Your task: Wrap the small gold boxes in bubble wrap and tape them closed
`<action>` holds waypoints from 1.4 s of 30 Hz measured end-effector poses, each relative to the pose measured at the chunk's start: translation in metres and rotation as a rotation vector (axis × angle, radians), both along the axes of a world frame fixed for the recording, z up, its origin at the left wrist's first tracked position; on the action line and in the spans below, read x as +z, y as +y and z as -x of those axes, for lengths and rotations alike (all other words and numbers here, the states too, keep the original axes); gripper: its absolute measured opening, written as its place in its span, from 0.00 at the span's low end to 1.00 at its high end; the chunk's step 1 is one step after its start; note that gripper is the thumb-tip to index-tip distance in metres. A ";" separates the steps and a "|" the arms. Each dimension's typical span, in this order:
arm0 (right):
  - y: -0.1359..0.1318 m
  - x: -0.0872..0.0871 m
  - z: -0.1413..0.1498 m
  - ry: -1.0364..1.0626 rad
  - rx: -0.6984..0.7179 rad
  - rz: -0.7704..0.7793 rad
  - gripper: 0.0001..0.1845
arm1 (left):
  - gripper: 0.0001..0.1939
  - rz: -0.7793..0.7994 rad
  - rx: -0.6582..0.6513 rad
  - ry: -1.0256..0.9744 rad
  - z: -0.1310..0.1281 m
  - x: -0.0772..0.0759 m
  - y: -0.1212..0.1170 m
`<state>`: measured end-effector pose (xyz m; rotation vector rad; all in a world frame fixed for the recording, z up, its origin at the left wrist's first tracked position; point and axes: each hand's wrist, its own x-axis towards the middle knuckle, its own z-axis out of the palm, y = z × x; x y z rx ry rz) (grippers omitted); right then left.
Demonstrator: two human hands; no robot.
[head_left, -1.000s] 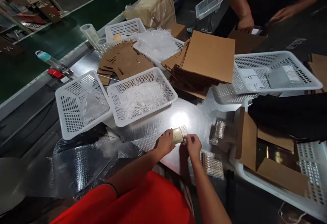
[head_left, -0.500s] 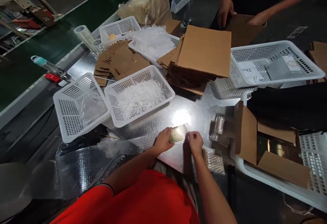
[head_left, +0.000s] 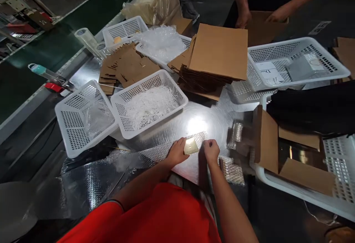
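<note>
A small shiny gold box (head_left: 191,146) lies on a strip of bubble wrap (head_left: 155,151) on the metal table. My left hand (head_left: 176,153) grips the box's left side, thumb at the near edge and fingers at the far one. My right hand (head_left: 212,150) is closed in a pinch at the right end of the wrap, apart from the box. To its right lie a small bubble-wrapped packet (head_left: 235,136) and, closer to me, several more wrapped pieces (head_left: 232,170).
White baskets hold shredded filler (head_left: 151,106) and clear plastic (head_left: 98,119). A cardboard stack (head_left: 219,51) stands behind. On the right are an open carton (head_left: 269,139) and a basket with boxes (head_left: 299,43). A tape dispenser (head_left: 50,75) lies left. A co-worker's hands (head_left: 244,16) hold a box.
The view has shifted slightly. The gold box's top catches more light now. Both my hands stay nearly in place. The co-worker's hands have shifted a little on their box.
</note>
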<state>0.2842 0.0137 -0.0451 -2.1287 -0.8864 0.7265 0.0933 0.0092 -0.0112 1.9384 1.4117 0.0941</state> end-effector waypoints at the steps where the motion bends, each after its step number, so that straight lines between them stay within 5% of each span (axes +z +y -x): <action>1: 0.000 0.000 0.000 0.003 -0.003 -0.002 0.18 | 0.41 0.000 0.001 0.016 -0.001 0.001 0.000; 11: -0.009 0.012 0.001 0.071 0.032 -0.082 0.24 | 0.42 -0.007 -0.009 0.096 -0.005 -0.001 -0.004; 15: -0.027 0.019 0.018 0.086 0.255 -0.199 0.21 | 0.44 0.003 0.072 0.054 -0.002 -0.008 -0.007; 18: -0.040 0.011 0.042 -0.003 0.489 -0.260 0.17 | 0.45 0.045 0.144 0.017 -0.002 -0.012 -0.007; 24: -0.054 -0.014 0.068 -0.269 0.576 -0.246 0.20 | 0.54 0.083 0.166 0.006 0.000 -0.007 -0.005; 28: -0.059 -0.011 0.067 -0.414 0.679 -0.265 0.21 | 0.42 -0.152 -0.090 0.129 0.015 0.004 -0.015; 32: -0.052 0.009 0.062 -0.483 0.707 -0.176 0.19 | 0.30 -0.340 -0.333 0.323 0.025 0.010 -0.028; 37: -0.030 0.032 0.049 -0.465 0.748 -0.006 0.13 | 0.30 -0.369 -0.439 0.375 0.021 0.012 -0.028; 42: -0.023 0.030 0.043 -0.378 0.764 0.020 0.13 | 0.31 -0.280 -0.450 0.294 0.024 0.003 -0.019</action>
